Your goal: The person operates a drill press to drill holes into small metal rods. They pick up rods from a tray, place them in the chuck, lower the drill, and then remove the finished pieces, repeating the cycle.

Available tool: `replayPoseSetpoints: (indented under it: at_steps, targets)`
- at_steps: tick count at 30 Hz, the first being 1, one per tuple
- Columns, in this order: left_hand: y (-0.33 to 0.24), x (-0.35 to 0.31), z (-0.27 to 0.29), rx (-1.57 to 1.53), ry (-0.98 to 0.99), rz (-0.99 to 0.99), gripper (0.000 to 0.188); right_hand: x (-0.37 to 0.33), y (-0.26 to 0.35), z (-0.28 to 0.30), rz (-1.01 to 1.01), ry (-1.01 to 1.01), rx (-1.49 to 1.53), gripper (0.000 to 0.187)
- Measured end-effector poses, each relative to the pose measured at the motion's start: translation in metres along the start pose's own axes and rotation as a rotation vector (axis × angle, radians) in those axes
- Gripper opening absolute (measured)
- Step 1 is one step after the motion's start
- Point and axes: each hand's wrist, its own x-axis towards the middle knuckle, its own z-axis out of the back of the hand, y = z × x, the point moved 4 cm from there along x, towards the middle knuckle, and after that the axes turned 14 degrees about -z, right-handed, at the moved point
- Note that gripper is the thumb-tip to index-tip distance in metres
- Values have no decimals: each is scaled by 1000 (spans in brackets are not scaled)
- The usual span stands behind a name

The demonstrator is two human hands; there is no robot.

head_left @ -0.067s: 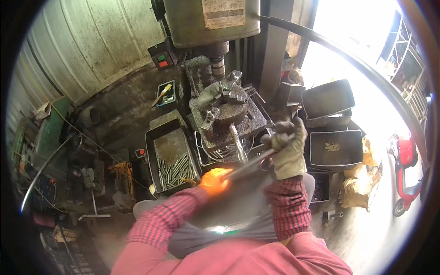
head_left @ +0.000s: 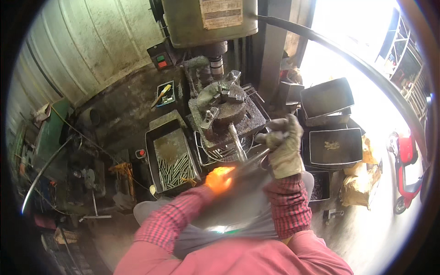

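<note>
My left hand (head_left: 219, 179), in an orange glove, is above my lap, its fingers closed round the lower end of a grey metal rod (head_left: 251, 160). Motion blurs the rod, which slants up to the right. My right hand (head_left: 285, 149), in a dirty pale work glove, is at the upper end with bent fingers; the glove hides that end. Just beyond my hands stands a drill press table (head_left: 254, 120) carrying a round chuck (head_left: 224, 101). A shiny bar (head_left: 237, 143) sticks out from it toward me.
To the left, a metal tray (head_left: 149, 158) holds several metal pins (head_left: 176, 172). A brush (head_left: 161, 95) lies in a small box behind it. Dark bins (head_left: 336, 146) are stacked at right, beside a paper sack (head_left: 362, 185). A long lever (head_left: 339, 50) arches over the right side.
My left hand has shifted slightly right, toward the other hand. My right hand has moved a little left, its fingers turning more to the left. The rod stays between them.
</note>
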Motion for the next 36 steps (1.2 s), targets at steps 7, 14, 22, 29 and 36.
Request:
replayPoseSetpoints:
  at_steps: [7,14,22,29,36]
  targets:
    - [-39,11,113,-209,-379,-85,41,-61,-4,-67,90,121,-922,42]
    - [32,179,241,-40,-441,89,60,-114,-99,-90,531,741,-1401,84]
    - [43,222,225,4,-395,25,37,-26,-113,73,-347,-97,-524,86]
    - [48,219,224,-308,-352,20,19,-78,-100,-22,678,617,-1519,70]
    - [58,218,226,-513,-457,67,11,-45,-106,67,80,351,-1673,58]
